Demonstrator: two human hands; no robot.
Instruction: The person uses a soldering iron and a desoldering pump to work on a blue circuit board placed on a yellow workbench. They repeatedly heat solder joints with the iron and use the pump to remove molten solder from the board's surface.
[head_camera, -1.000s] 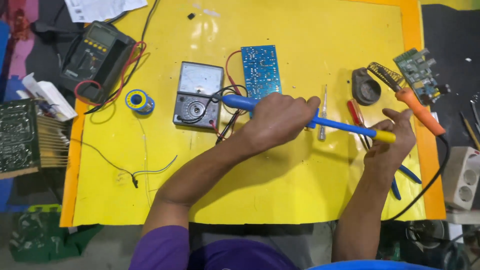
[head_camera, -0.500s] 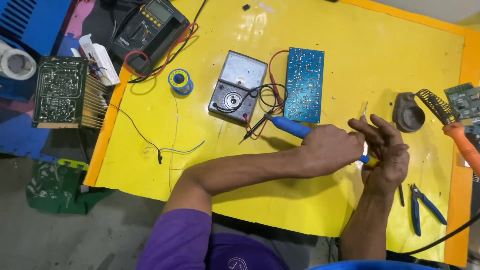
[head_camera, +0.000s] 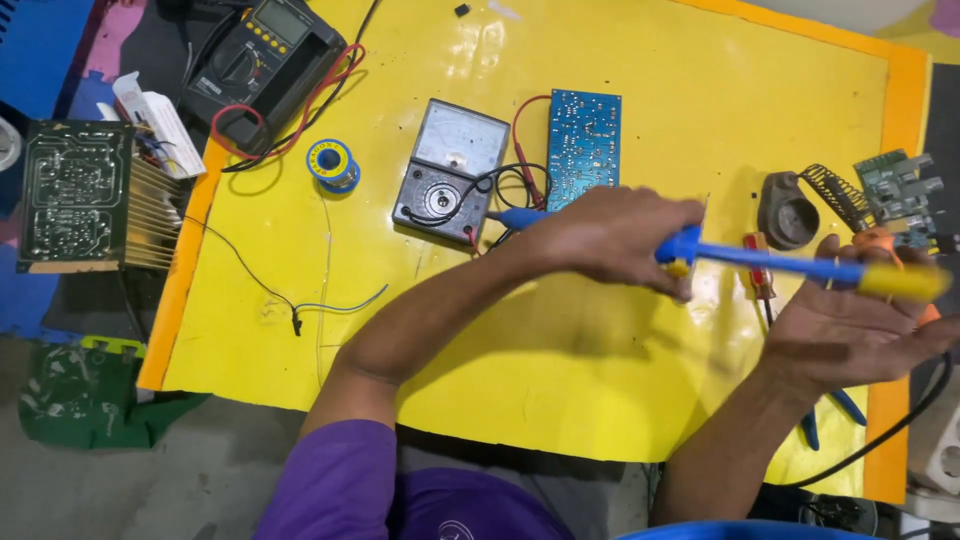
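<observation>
Left hand (head_camera: 610, 240): closed around the blue handle of the long tool (head_camera: 790, 266), fingers wrapped tight near its left end.
Right hand (head_camera: 850, 325): open, palm up, fingers spread; the tool's yellow end lies over the fingers, and I cannot tell whether it rests on them or hovers just above.
Tool position: held in the air above the right part of the yellow mat (head_camera: 650, 80), near its right edge.
Long axis: runs left to right, almost level, dipping slightly toward the yellow end at the right.
Key relation: the yellow end lies to the right of the left hand's grip, so the right hand is the nearer one to that end.
Behind the left hand: a blue circuit board (head_camera: 583, 145) and a grey meter (head_camera: 450, 170) with black and red leads, mid-mat.
Far left corner: a dark meter (head_camera: 265, 65); a solder spool (head_camera: 332, 162) sits beside it.
Right edge: a dark round holder (head_camera: 788, 212) and a green board (head_camera: 900, 185).
</observation>
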